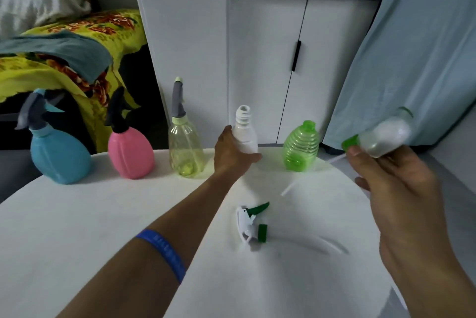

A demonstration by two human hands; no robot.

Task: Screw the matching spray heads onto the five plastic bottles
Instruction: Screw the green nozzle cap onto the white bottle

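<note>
Five bottles stand in a row along the far edge of the white table (90,227). The blue bottle (60,155), the pink bottle (131,154) and the clear yellow bottle (186,147) carry spray heads. My left hand (233,153) grips the capless white bottle (245,129) from its left side. To its right the ribbed green bottle (300,147) has an open neck. My right hand (394,183) holds up a blurred white spray head with a light green collar (381,137), its thin tube trailing down to the left. A white and dark green spray head (251,223) lies on the table.
A white cupboard (268,60) with a black handle stands behind the table. A pale blue cloth (412,55) hangs at the right. At the left a bed carries a yellow flowered blanket (85,42). A blue band circles my left forearm (164,253).
</note>
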